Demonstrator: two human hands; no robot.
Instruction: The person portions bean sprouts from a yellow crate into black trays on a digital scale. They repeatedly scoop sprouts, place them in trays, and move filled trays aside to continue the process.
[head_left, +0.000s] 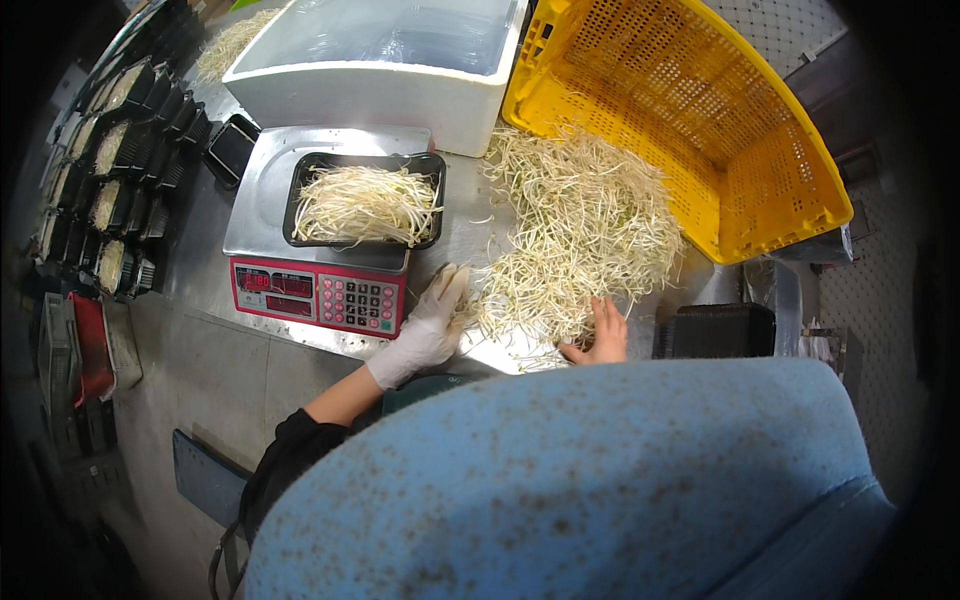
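Observation:
A heap of bean sprouts (585, 225) lies on the metal table between my hands. My left hand (435, 322), in a whitish glove, is beside the heap's left edge with some sprouts at its fingers; whether it grips them is unclear. My right hand (604, 337), with no glove visible, touches the heap's near edge, its fingers apart. To the left, a black plastic tray (439, 225) filled with bean sprouts (364, 204) sits on the steel pan of a red digital scale (319, 296), whose display is lit.
A white foam box (375, 94) stands behind the scale. The yellow perforated crate (750, 150) lies tipped behind the heap. Stacked black trays (724, 330) are at right, an empty black tray (231, 150) beside the scale, and stacks of filled trays (112, 202) at far left.

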